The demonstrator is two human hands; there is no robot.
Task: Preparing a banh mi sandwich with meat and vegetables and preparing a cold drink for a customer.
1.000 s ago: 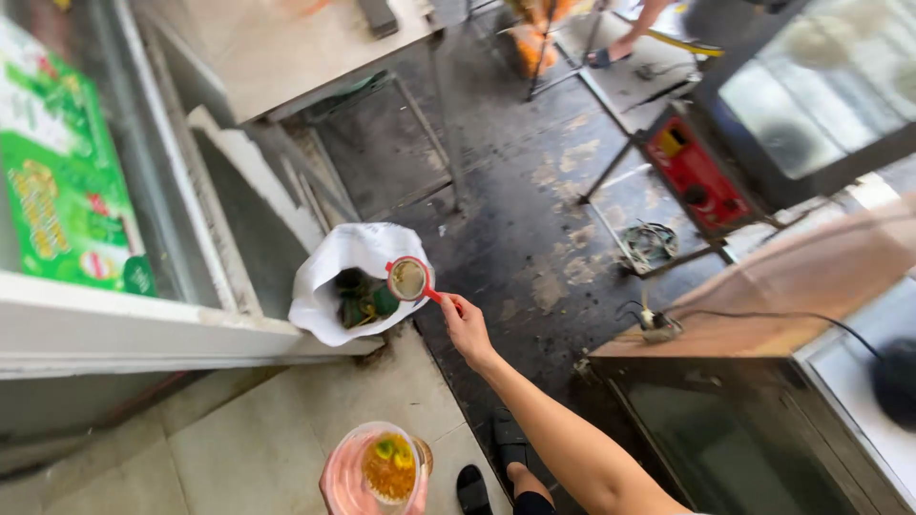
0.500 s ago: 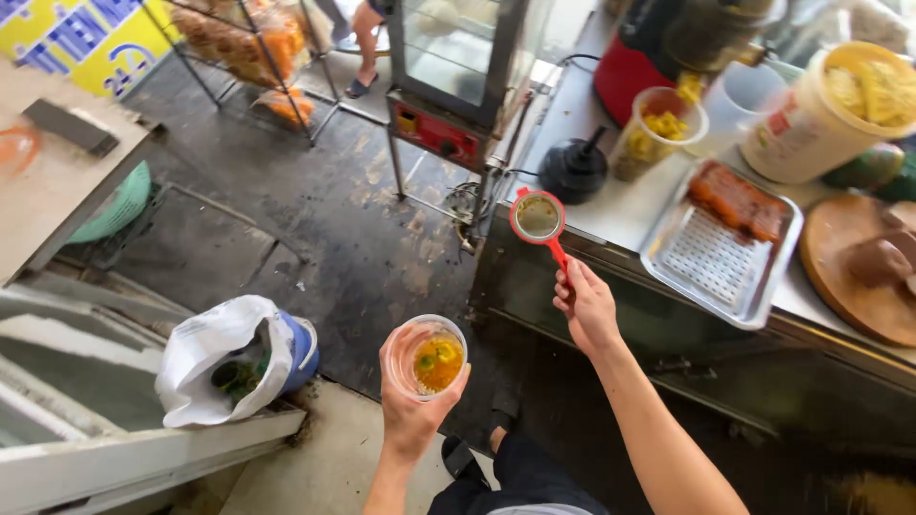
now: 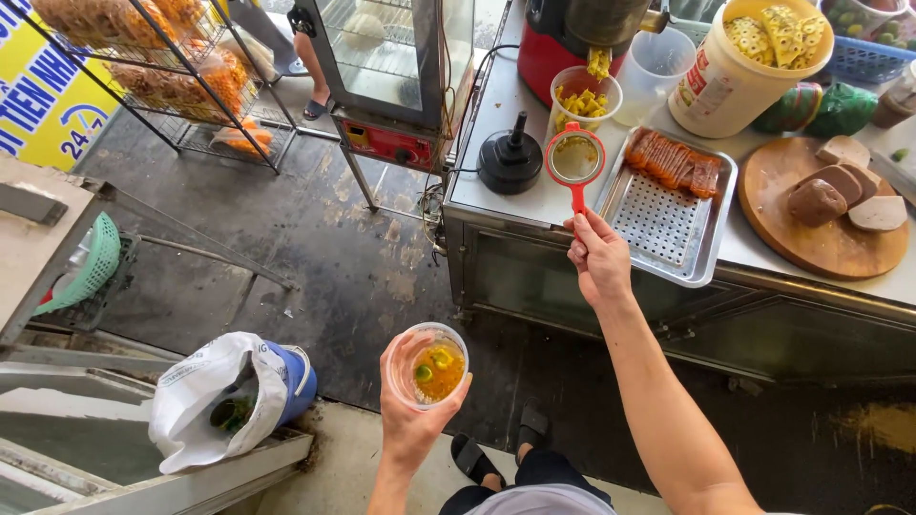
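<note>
The right hand (image 3: pixel 598 256) has its grip closed round the red handle of a small round strainer (image 3: pixel 574 159), holding it out over the steel table (image 3: pixel 506 105); the mesh hangs above the table's near edge. Just right of that grip lies a perforated metal tray (image 3: pixel 668 215) with reddish-brown slices at its far end, and just left of the strainer stands a black plunger-like lid (image 3: pixel 510 164). Beyond the strainer sits a clear cup of yellow pieces (image 3: pixel 584 95) under the spout of a red juicer (image 3: pixel 563 38), with a big white bucket (image 3: pixel 739 72) of yellow slices further right and a round wooden board (image 3: pixel 825 229) with brown lumps on it. The left hand (image 3: pixel 410 410), lower and well apart from the right, grips a clear plastic cup (image 3: pixel 429 367) of orange drink from beneath. Left of that grip, on the dark stained floor (image 3: pixel 315 248), a white bag (image 3: pixel 215 396) lines a blue bin. A glass display cabinet (image 3: pixel 391 67) stands beside the table.
</note>
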